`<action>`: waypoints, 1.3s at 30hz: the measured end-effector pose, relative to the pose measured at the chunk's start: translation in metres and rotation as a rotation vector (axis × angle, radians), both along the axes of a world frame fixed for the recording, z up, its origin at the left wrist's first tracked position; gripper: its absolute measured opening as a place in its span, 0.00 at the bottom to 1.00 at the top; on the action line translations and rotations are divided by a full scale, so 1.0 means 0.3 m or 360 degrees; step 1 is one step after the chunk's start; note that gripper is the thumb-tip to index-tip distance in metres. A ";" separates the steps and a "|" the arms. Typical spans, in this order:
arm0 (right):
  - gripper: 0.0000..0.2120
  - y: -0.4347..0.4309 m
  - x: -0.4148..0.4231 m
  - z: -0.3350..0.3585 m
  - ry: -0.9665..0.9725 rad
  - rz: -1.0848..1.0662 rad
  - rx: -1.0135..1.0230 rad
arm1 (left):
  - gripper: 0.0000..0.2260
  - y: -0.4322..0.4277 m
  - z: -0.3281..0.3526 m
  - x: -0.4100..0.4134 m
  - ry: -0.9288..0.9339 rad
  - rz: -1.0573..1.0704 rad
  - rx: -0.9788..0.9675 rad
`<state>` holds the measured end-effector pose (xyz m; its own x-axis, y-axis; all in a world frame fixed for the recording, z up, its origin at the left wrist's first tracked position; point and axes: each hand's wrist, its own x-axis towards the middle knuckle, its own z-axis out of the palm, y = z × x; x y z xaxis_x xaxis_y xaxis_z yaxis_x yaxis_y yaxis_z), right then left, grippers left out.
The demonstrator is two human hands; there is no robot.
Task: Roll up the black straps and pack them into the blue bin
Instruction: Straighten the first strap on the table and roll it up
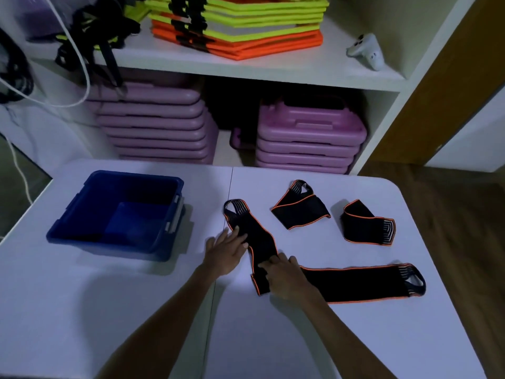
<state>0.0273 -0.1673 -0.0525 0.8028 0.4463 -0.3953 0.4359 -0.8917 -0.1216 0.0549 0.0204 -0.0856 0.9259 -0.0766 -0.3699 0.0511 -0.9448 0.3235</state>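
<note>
Several black straps with orange edging lie on the white table [136, 296]. One strap [259, 242] runs from the table's middle toward me. My left hand [226, 253] lies flat on its left side, fingers spread. My right hand [284, 277] pinches that strap's near end. A long strap [360, 283] stretches flat to the right of my right hand. Two folded straps lie farther back, one [300, 212] at centre right and one [369, 225] near the right edge. The blue bin [68, 222] stands open at the left with nothing visible inside.
Behind the table stands a white shelf unit [273, 69] with stacked purple cases [308, 138], orange and yellow-green flat frames [237, 26], a tangle of black straps [95, 31] and a white controller [367, 50]. White cables [82, 72] hang at the left. Brown floor lies to the right.
</note>
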 end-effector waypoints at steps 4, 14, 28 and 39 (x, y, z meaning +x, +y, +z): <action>0.22 -0.005 -0.026 0.007 0.0273 0.0011 0.0026 | 0.20 0.022 0.004 0.016 0.0008 0.0080 -0.0064; 0.10 -0.036 -0.292 -0.040 0.0328 0.0133 0.0013 | 0.26 0.052 -0.025 -0.036 -0.0028 -0.0142 0.0144; 0.21 -0.096 -0.403 -0.027 0.0416 -0.0149 0.0492 | 0.34 -0.078 -0.042 -0.124 -0.0087 -0.0410 0.0335; 0.18 -0.126 -0.478 -0.017 0.0451 -0.0535 0.1198 | 0.34 -0.107 0.005 -0.156 0.0032 -0.0421 0.0093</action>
<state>-0.1162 -0.2053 -0.0577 0.8549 0.4265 -0.2952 0.0282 -0.6066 -0.7945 0.0080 -0.0118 -0.0840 0.8691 -0.2928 -0.3988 -0.1941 -0.9432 0.2696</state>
